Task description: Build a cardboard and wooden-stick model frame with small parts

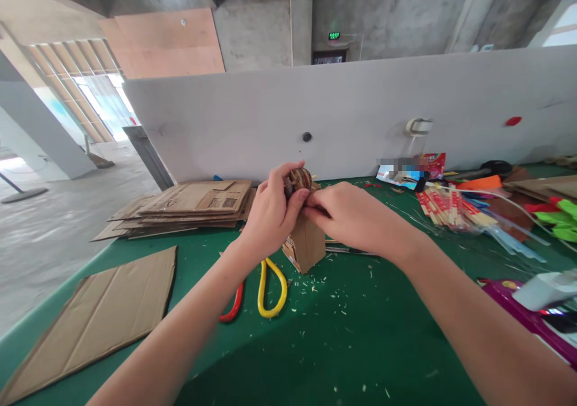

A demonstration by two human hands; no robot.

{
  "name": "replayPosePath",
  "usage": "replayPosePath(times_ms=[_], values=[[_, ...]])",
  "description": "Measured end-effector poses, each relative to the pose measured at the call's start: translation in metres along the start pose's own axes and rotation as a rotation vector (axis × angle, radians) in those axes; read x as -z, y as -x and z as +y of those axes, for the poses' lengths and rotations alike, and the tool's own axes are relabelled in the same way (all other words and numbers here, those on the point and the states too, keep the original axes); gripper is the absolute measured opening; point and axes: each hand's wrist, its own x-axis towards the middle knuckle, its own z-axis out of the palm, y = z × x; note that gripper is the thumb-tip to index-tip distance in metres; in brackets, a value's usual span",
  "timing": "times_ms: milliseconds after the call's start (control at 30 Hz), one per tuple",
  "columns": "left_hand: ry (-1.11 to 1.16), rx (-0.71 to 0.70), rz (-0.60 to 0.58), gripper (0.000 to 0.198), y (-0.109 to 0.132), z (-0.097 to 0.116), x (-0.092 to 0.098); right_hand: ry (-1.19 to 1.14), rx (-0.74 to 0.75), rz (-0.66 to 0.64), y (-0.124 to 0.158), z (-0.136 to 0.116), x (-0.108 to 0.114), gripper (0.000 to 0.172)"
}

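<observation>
My left hand is closed around a round piece of layered corrugated cardboard, fingers over its left side and thumb in front. At its lower right edge, my right hand has thumb and index finger pinched together; whatever lies between those fingertips is hidden. Directly below both hands a small cardboard box stands on the green tabletop. Whether the round piece is joined to it cannot be seen. Scissors with one red and one yellow handle lie left of the box, partly behind my left forearm.
Flat cardboard sheets are stacked at the back left, with a single cardboard sheet nearer. Packaged sticks and clear glue sticks lie right. A purple device sits front right. A white partition borders the back.
</observation>
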Motion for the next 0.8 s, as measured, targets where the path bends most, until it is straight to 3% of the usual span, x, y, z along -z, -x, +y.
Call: replayPosePath(times_ms=[300, 800], values=[[-0.055, -0.028, -0.015, 0.037, 0.001, 0.001, -0.001, 0.072, 0.026, -0.142, 0.004, -0.003, 0.008, 0.026], [-0.065, -0.077, -0.048, 0.042, 0.002, 0.004, 0.002, 0.042, 0.079, -0.218, 0.006, 0.001, 0.01, 0.024]])
